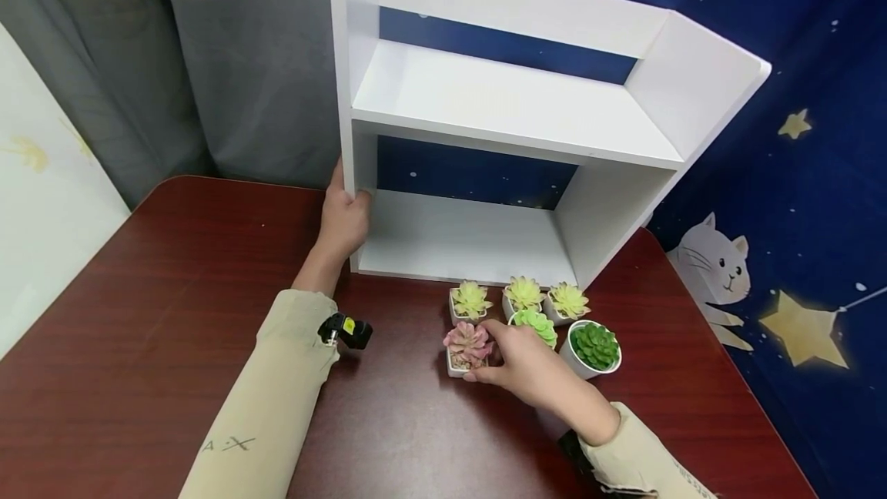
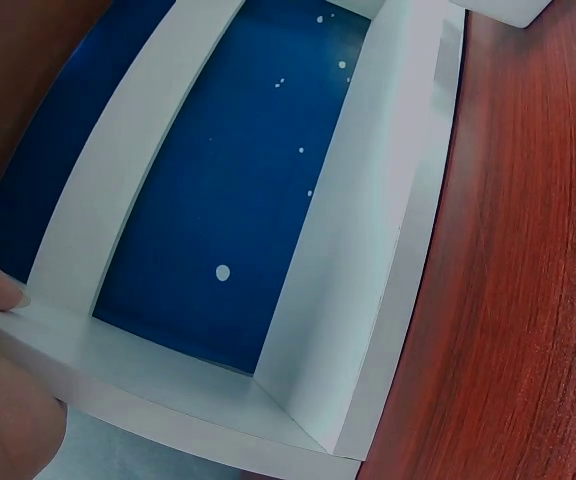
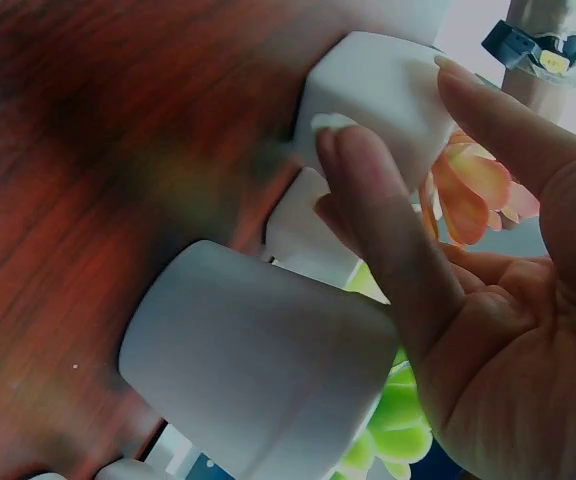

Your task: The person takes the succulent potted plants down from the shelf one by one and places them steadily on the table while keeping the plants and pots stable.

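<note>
My left hand [image 1: 344,220] grips the left side panel of a white two-tier shelf [image 1: 513,102], its thumb on the inner face; the left wrist view shows the thumb over the panel's edge [image 2: 168,425]. On the table, a pink succulent in a square white pot [image 1: 466,346] is between the thumb and fingers of my right hand [image 1: 533,368]. In the right wrist view the thumb and fingertips lie at opposite sides of that white pot [image 3: 373,95]. Beside this hand are a light green succulent [image 1: 537,325] and a dark green succulent [image 1: 594,346] in a round white pot.
Three yellow-green potted succulents [image 1: 470,299] line the shelf's front edge. The shelf stands at the back of a reddish-brown table [image 1: 173,314]. Behind are a grey curtain [image 1: 263,60] and a dark blue star-patterned cloth [image 1: 818,214].
</note>
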{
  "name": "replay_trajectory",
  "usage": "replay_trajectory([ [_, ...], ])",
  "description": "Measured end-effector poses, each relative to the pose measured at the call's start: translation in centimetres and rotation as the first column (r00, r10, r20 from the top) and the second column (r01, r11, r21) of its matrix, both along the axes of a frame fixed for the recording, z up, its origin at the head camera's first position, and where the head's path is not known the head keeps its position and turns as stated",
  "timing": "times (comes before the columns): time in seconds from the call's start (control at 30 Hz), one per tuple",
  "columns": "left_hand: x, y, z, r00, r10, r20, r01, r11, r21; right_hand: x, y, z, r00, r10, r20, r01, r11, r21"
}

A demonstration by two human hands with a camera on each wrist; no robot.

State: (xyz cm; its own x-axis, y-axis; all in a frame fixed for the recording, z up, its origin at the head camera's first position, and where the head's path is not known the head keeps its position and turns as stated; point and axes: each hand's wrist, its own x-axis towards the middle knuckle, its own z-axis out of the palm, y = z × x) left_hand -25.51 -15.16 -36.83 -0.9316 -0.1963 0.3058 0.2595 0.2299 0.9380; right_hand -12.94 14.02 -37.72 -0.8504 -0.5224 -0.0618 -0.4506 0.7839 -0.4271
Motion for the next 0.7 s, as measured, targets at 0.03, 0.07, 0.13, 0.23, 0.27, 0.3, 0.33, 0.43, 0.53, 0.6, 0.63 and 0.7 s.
replay_trajectory([
  [0.03, 0.0, 0.0, 0.0, 1.000, -0.001, 0.000, 0.001, 1.000, -0.001, 0.0, 0.0, 0.0, 1.000, -0.004, 0.001, 0.004, 1.000, 0.003],
  [0.07, 0.0, 0.0, 0.0, 1.000, -0.002, -0.002, 0.002, 1.000, -0.002, 0.0, 0.0, 0.0, 1.000, -0.009, 0.001, 0.009, 1.000, 0.006],
  [0.13, 0.0, 0.0, -0.1, 1.000, -0.005, -0.001, 0.005, 1.000, -0.003, 0.1, 0.0, -0.1, 1.000, -0.018, 0.003, 0.018, 1.000, 0.007],
  [0.23, 0.1, 0.0, -0.1, 1.000, -0.008, 0.002, 0.008, 1.000, -0.007, 0.3, -0.1, -0.2, 1.000, -0.025, 0.003, 0.025, 1.000, -0.009],
  [0.27, 0.1, 0.0, -0.1, 1.000, -0.008, 0.001, 0.008, 1.000, -0.007, 0.4, 0.0, -0.3, 1.000, -0.027, 0.000, 0.027, 0.999, -0.019],
  [0.3, 0.2, 0.0, -0.1, 1.000, -0.007, 0.001, 0.007, 1.000, -0.007, 0.5, 0.0, -0.4, 1.000, -0.030, -0.003, 0.030, 0.999, -0.025],
  [0.33, 0.2, 0.0, -0.2, 1.000, -0.004, 0.001, 0.004, 1.000, -0.008, 0.6, -0.1, -0.4, 0.999, -0.034, -0.007, 0.034, 0.999, -0.031],
  [0.43, 0.2, -0.2, -0.2, 1.000, -0.002, 0.000, 0.002, 1.000, -0.008, 0.7, -0.2, -0.6, 0.999, -0.049, -0.017, 0.048, 0.998, -0.050],
  [0.53, 0.2, -0.6, -0.3, 1.000, 0.002, -0.005, -0.003, 1.000, -0.015, 0.8, -0.6, -0.7, 0.998, -0.055, -0.015, 0.054, 0.996, -0.066],
  [0.6, 0.3, -1.1, -0.4, 1.000, 0.001, -0.001, -0.001, 1.000, -0.022, 0.9, -0.8, -0.7, 0.999, -0.051, -0.010, 0.050, 0.996, -0.078],
  [0.63, 0.5, -1.3, -0.5, 1.000, 0.001, 0.007, -0.001, 1.000, -0.027, 0.9, -0.8, -0.7, 0.999, -0.047, -0.005, 0.046, 0.995, -0.087],
  [0.7, 0.7, -1.8, -0.8, 1.000, -0.004, 0.016, 0.004, 0.999, -0.042, 1.1, -0.8, -0.7, 0.999, -0.040, 0.006, 0.041, 0.994, -0.104],
])
